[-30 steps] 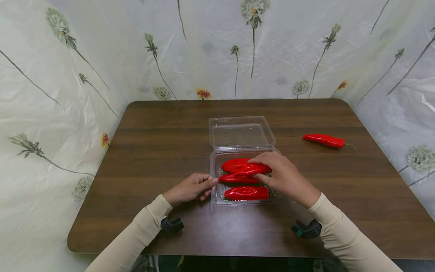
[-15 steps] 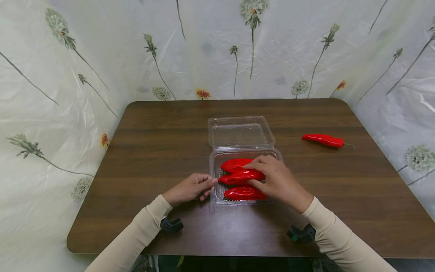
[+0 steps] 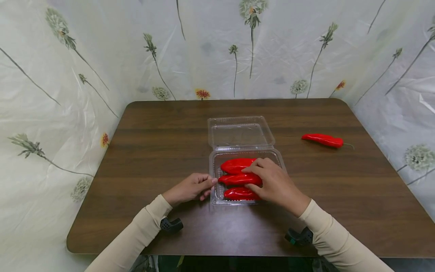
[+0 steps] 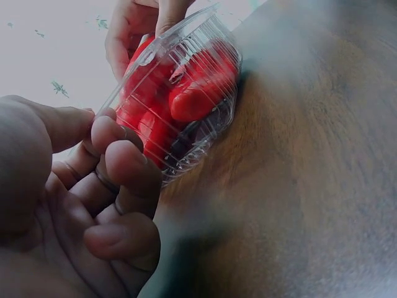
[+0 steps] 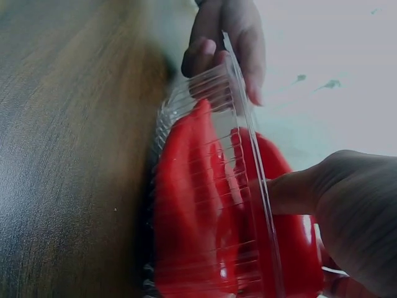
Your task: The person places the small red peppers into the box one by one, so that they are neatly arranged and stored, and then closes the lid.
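Head view: fingers of your left hand (image 3: 192, 187) pinch the clear plastic clamshell container (image 3: 234, 153) at left rim, fingers of right hand (image 3: 276, 185) its middle long red pepper (image 3: 237, 179); settle it softly.

Head view from above, forward and down; close wrist views from opposite sides, the clear container (image 3: 242, 149) in both.

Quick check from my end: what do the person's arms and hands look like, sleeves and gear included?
The left sleeve and right sleeve are long, plain cream fabric. The left hand and right hand wear no gloves. Near each wrist is a dark, curved unit: the left unit is dotted, and the right unit has a small green patch. No cables show on either.
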The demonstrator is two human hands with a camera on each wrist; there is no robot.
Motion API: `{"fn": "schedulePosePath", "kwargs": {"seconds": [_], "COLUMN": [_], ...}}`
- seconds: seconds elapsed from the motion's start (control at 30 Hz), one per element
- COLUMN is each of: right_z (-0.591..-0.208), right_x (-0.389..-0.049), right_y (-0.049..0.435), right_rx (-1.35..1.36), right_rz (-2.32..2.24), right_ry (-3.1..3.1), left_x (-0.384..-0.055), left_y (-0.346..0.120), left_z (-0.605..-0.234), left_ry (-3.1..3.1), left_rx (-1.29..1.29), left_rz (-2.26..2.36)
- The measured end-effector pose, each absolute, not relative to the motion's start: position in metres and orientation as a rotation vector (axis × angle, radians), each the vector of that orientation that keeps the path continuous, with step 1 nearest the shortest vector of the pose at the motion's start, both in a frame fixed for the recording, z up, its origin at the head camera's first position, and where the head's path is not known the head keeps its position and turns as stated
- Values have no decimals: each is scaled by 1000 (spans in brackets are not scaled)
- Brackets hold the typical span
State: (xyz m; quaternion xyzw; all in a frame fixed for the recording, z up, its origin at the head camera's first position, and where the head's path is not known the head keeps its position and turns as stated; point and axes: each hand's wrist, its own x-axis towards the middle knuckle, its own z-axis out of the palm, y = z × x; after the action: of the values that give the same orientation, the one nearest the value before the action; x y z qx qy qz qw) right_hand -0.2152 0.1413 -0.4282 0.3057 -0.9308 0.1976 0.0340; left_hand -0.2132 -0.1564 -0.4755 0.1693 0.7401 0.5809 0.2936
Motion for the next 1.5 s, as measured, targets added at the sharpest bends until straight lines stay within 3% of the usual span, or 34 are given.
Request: {"fn": "schedulePosePath", "kwargs": {"seconds": [1.03, 1.5], "right_z": [-409, -407], "right_x": [-233, -271], "right_y": [176, 247], "right_rx": [913, 560], "right_rz": [847, 924], "right_ry": [-2876, -2906], "left_x": [-212, -215], "left_y": [-156, -158], "left_z": [-473, -475], "left_ry": [1969, 1960], "left_rx": [456, 443], "left_rz": [1544, 1550]}}
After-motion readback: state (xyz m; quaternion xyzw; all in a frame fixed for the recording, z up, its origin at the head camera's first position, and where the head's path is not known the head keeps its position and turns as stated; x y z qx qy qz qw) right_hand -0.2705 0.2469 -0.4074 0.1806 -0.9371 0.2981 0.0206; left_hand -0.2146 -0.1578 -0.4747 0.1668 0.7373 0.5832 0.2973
